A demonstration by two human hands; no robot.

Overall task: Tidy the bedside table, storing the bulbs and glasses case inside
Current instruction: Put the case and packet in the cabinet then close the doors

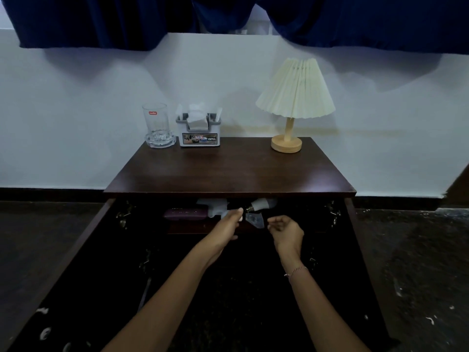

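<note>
While the right hand (286, 229) hangs loosely curled and empty, the left hand (228, 221) meets the metal base of the smooth white bulb (260, 205), grip unclear.

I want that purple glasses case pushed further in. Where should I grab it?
Probably its middle, across the narrow width, coming from the open front: the glasses case lies lengthwise along the shelf, its long side facing you. The left hand is nearest.

Bulb (261, 205) partly under the bedside table (228, 171) top.
</note>
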